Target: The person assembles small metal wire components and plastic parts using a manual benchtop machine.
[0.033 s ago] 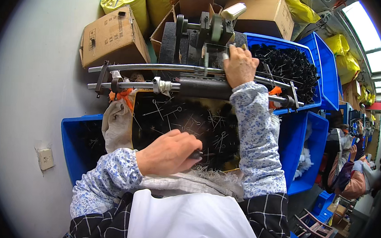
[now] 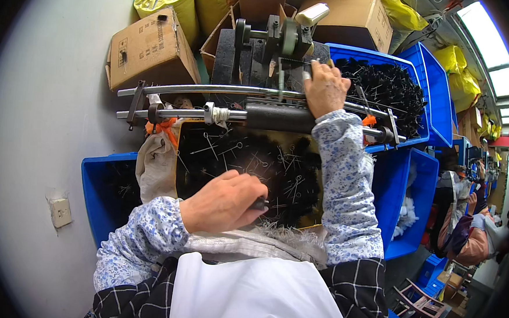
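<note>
- Right hand [image 2: 327, 87]: fingers are held nearly together, thumb set apart on their left; whether anything is pinched cannot be told.
- Black cylindrical sleeve [image 2: 277, 118], threaded on a shiny lower metal rod [image 2: 190, 115]: found just below and left of the right fingers, its right end by the wrist.
- Change noted: right hand and sleeve are both shifted slightly rightward; the left hand is drawn back a little, toward the left.
- Judged from this: the sleeve is being carried along its rod together with the right hand, in one sideways stroke.
- Left hand [image 2: 225, 201]: fingers are curled closed on a small dark object [image 2: 260, 204], mostly hidden by the grip.
- Black bristly pieces with thin wire stems [image 2: 208, 150] are spread loosely beyond the left fingers, below the sleeve.
- Blue plastic bin [image 2: 424, 127], heaped with similar pieces, is seen right of the right fingers.
</note>
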Available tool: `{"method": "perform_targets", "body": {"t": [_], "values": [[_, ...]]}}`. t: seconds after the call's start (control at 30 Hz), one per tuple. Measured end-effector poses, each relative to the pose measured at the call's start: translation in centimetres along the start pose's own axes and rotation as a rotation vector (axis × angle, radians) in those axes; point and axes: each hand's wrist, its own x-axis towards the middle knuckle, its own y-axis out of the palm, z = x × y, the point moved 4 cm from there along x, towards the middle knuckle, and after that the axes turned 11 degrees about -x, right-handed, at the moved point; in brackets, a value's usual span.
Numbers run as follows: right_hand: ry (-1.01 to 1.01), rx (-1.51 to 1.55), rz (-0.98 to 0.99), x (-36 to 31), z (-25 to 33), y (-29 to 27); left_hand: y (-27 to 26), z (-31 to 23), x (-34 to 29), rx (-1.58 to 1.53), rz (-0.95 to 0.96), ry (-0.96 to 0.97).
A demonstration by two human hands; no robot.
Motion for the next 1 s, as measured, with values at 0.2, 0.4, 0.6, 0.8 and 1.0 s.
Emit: {"method": "perform_targets", "body": {"t": [0.2, 0.4, 0.6, 0.8, 1.0], "values": [[0.006, 0.231, 0.147, 1.9, -3.8, 0.9, -2.9, 0.0, 0.6, 0.105, -0.179, -0.078], [-0.04, 0.085, 0.254, 4.2, -7.1, 1.2, -3.6, -0.1, 2.7, -0.444, -0.276, -0.044], [0.055, 0.081, -0.308, -0.3, -9.1, -6.8, -2.4, 0.7, 3.8, -0.372, -0.337, 0.013], [-0.417, 0.788, 0.363, -8.2, 1.9, -9.5, -2.8, 2.3, 4.3, -0.39, -0.487, -0.07], [-0.039, 0.128, -0.139, -0.8, -2.4, -2.4, 0.2, 2.6, 4.8, 0.242, -0.106, -0.075]]}}
